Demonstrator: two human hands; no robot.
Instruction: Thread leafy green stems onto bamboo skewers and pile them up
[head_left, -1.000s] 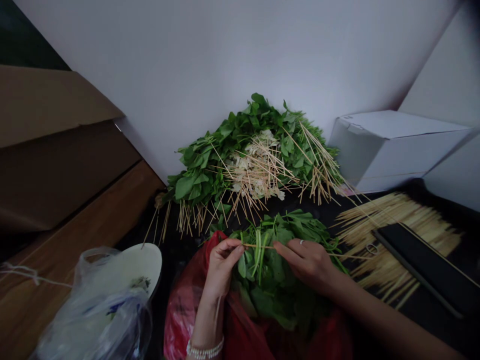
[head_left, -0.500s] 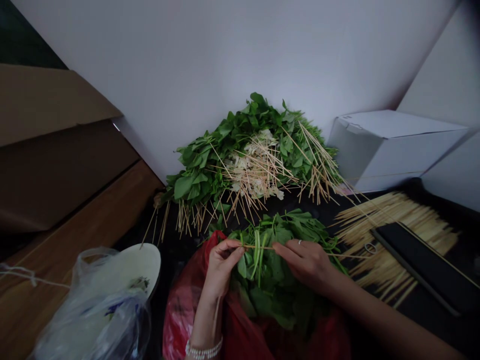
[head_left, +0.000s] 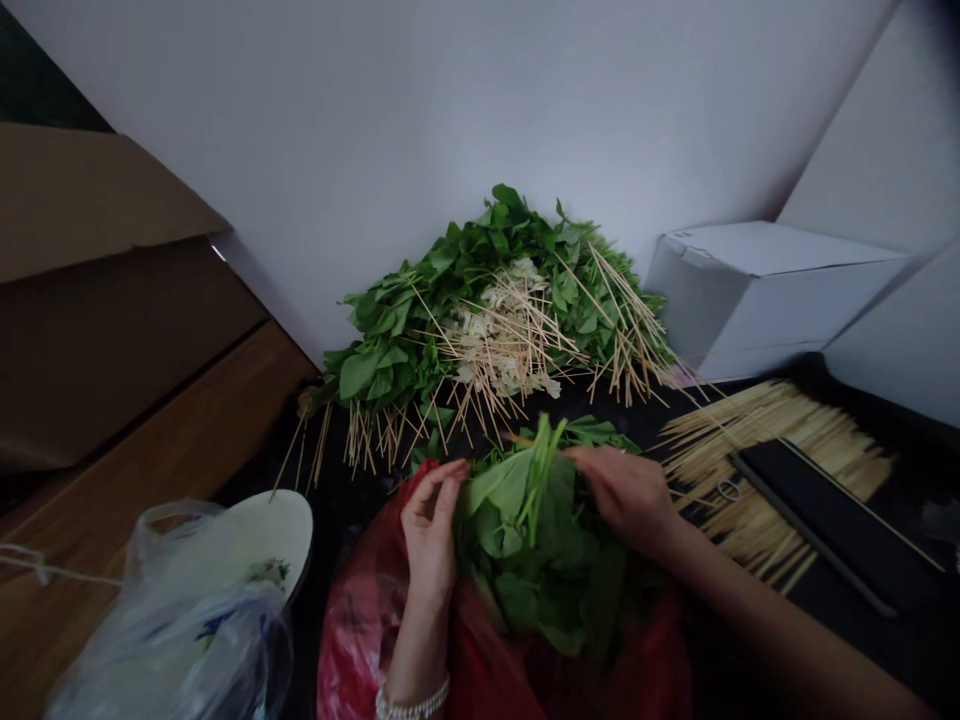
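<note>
My left hand (head_left: 433,520) pinches the edge of a broad green leaf (head_left: 499,485) between thumb and fingertips. On the other side my right hand (head_left: 628,500) is closed around a thin bamboo skewer, mostly hidden by the fingers and leaves. Pale green stems (head_left: 541,470) stand up between the hands, where the skewer crosses. Below both hands, loose leafy greens (head_left: 536,605) fill an opened red plastic bag (head_left: 360,620).
Skewered greens (head_left: 375,365) and pale skewered pieces (head_left: 499,350) are heaped against the wall. Bare skewers (head_left: 817,440) lie at right under a black phone (head_left: 832,525), near a white box (head_left: 772,270). A white bowl (head_left: 289,515), clear plastic bag (head_left: 172,640) and cardboard box (head_left: 112,330) stand left.
My left hand has left the skewer's tip and now grips a leaf. A large leaf has come up between the hands, and the stems sit higher. The view has shifted slightly.
</note>
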